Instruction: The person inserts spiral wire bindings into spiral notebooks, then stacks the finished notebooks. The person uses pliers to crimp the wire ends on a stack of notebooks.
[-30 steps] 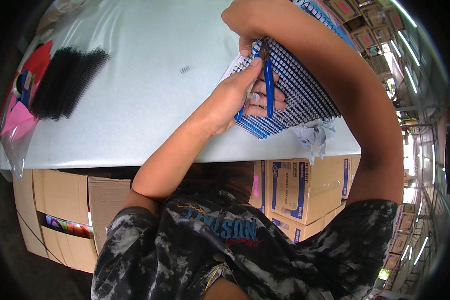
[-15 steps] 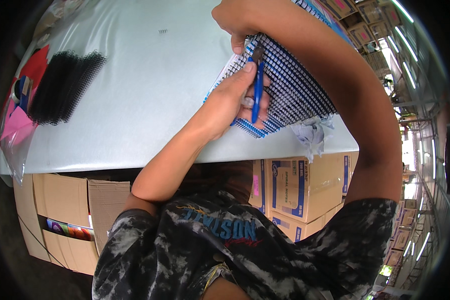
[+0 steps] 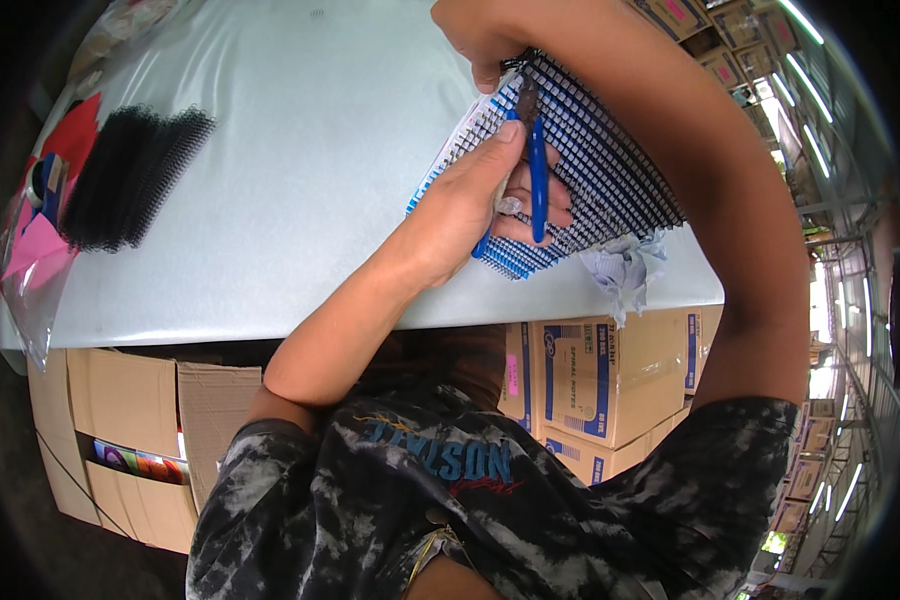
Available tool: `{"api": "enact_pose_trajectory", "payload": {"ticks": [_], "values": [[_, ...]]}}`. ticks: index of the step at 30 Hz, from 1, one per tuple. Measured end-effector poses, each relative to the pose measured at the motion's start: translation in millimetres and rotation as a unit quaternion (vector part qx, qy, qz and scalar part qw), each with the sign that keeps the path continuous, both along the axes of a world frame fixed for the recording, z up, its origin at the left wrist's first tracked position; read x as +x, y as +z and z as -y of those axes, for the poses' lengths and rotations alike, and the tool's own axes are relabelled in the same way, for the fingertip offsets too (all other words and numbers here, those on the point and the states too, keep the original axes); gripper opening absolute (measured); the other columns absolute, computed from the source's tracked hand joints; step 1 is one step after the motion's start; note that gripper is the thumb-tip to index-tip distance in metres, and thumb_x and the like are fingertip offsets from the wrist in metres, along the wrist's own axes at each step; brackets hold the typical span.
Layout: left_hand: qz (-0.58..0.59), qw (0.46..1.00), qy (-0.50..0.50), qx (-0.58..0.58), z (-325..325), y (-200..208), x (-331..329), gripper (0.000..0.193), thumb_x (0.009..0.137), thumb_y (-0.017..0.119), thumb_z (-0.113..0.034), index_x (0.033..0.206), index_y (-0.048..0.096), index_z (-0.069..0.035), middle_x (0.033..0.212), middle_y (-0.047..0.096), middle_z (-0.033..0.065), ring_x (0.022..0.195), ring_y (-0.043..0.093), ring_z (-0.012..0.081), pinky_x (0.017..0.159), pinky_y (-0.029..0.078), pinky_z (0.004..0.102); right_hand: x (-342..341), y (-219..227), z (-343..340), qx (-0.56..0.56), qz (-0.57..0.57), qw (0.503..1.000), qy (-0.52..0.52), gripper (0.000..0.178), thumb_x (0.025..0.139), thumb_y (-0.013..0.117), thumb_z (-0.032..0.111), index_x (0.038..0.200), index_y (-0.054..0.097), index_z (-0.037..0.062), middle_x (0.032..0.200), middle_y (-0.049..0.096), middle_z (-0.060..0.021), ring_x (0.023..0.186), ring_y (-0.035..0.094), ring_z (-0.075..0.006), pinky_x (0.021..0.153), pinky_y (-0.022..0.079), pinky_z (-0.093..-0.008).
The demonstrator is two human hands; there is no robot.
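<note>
My left hand (image 3: pixel 500 190) is closed around blue-handled cutting pliers (image 3: pixel 539 180), its fingers between and around the spread handles. The dark jaws of the pliers are at the far corner of a stack of spiral notebooks (image 3: pixel 610 150), whose rows of black wire coils face up beside blue and white edges. My right hand (image 3: pixel 475 35) bends in from the far side, fingers curled at that same corner. Most of its fingers are hidden behind the hand, so what they pinch cannot be made out. My right forearm arches over the stack's right side.
A bundle of black plastic coils (image 3: pixel 135 175) lies on the pale table cover (image 3: pixel 300 220) at left, beside a pink and red packet (image 3: pixel 45 240) and a tape roll. Crumpled paper (image 3: pixel 625 270) rests near the front edge. Cartons (image 3: pixel 600 370) stand below; a coil scrap (image 3: pixel 317 13) lies far back.
My left hand and the pliers have shifted slightly right, and the handles look spread wider. My right hand has moved a little right. The small coil scrap now appears farther back on the table.
</note>
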State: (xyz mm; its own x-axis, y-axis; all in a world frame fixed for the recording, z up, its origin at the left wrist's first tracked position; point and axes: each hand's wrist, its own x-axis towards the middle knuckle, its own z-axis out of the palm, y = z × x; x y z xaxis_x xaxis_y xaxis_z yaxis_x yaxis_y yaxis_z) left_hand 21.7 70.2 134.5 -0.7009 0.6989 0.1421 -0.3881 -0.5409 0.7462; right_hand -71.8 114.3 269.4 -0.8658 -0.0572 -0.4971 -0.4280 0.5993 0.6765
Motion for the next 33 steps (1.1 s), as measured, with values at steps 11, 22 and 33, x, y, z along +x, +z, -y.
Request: {"api": "enact_pose_trajectory", "payload": {"ticks": [11,22,33], "values": [[0.010,1.000,-0.014,0.006,-3.6,2.8,-8.9,0.054,0.096,0.026,-0.045,0.108,0.049,0.003,0.087,0.060,0.0144,0.079,0.064,0.0243,0.067,0.054,0.0304,13.5,29.8,3.0,-0.003,0.007,1.000,0.015,0.033,0.071,0.065,0.030,0.089,0.068,0.0020,0.094,0.066,-0.0145,0.086,0.063,-0.0285,0.073,0.050,-0.0378],[0.052,0.999,-0.005,-0.004,-2.0,0.6,-12.5,0.050,0.095,0.026,-0.047,0.100,0.048,-0.003,0.070,0.052,0.0077,0.059,0.054,0.0185,0.052,0.046,0.0305,16.2,23.3,-23.5,-0.118,-0.036,0.988,0.089,0.027,0.072,0.061,0.024,0.083,0.068,0.0005,0.086,0.066,-0.0175,0.083,0.063,-0.0313,0.073,0.049,-0.0386],[0.046,0.999,0.021,0.018,-8.4,9.5,-11.0,0.052,0.096,0.024,-0.045,0.107,0.050,-0.001,0.084,0.059,0.0158,0.080,0.064,0.0288,0.063,0.054,0.0381,10.1,10.4,-35.2,-0.193,-0.087,0.975,0.070,0.025,0.070,0.061,0.021,0.084,0.068,0.0021,0.088,0.065,-0.0176,0.083,0.063,-0.0321,0.073,0.050,-0.0400]]}}
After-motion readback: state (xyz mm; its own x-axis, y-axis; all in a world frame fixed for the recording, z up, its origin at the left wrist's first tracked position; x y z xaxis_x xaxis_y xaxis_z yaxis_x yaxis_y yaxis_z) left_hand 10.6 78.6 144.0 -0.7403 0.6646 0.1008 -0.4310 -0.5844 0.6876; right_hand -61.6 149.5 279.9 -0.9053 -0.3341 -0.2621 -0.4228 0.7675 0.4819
